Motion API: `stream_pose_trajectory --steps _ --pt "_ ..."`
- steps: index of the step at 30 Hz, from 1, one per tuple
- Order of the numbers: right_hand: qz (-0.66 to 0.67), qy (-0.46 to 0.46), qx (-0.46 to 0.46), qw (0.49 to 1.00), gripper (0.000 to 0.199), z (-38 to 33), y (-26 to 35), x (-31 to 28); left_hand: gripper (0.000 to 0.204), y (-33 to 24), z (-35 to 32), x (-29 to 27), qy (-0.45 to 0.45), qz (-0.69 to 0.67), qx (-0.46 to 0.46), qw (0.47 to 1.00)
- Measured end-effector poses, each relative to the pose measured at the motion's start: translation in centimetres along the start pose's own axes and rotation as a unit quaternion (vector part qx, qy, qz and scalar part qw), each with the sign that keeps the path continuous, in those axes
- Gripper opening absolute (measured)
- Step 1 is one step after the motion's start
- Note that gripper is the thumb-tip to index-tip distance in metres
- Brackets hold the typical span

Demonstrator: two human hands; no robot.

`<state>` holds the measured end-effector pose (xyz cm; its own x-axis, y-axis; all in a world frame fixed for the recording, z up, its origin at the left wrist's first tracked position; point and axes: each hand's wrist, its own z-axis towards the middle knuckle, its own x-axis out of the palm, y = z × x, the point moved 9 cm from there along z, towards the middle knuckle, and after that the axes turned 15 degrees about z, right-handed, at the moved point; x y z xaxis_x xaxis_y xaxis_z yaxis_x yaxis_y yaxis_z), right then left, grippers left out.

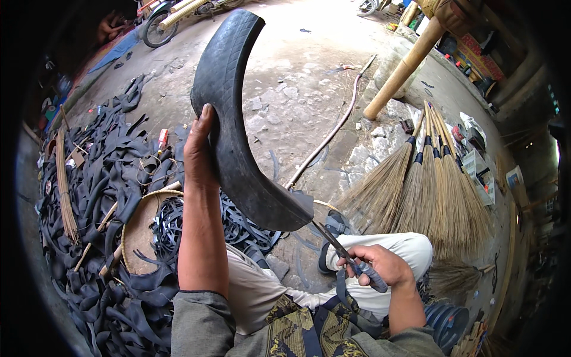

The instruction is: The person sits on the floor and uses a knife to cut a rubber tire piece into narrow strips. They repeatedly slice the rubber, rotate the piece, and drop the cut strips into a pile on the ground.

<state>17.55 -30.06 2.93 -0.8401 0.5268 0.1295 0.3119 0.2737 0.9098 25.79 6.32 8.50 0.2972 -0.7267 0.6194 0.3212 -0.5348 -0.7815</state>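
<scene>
Tyre section (pixel 225 146): likely stiff, fairly heavy; best held mid-curve. Left hand (pixel 198 147) grips there; right hand (pixel 385 265) clasps knife handle (pixel 374 278), fingers closed.

Rough grey floor (pixel 291 107): black rubber scraps (pixel 113 163) heaped left, straw brooms (pixel 437 193) fanned right.

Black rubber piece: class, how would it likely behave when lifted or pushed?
The black rubber piece is probably stiff, arching above the left hand without drooping. Its broad body suggests some weight; its bowed shape might rock if pushed.
</scene>
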Motion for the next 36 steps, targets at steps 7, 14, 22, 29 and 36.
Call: stream_pose_trajectory --steps 7,14,22,29,36 --pt "-0.044 0.007 -0.031 0.999 0.090 1.4 1.6 0.8 0.032 0.8 -0.2 0.6 -0.009 0.028 -0.019 0.999" --pt "0.006 -0.007 -0.022 1.000 0.072 2.4 1.1 1.7 0.034 2.1 -0.2 0.4 -0.007 0.056 -0.033 0.998" --pt "0.072 -0.016 -0.005 0.997 0.079 2.4 -0.4 1.9 0.034 2.0 0.2 0.2 -0.011 0.057 -0.004 0.998" --pt "0.045 -0.019 -0.068 0.996 0.081 3.4 1.0 2.9 0.035 2.3 0.2 0.2 -0.014 0.100 -0.008 0.995" --pt "0.132 -0.051 -0.045 0.989 0.090 3.7 0.7 3.4 0.039 3.1 0.3 0.1 -0.009 0.134 0.002 0.991"
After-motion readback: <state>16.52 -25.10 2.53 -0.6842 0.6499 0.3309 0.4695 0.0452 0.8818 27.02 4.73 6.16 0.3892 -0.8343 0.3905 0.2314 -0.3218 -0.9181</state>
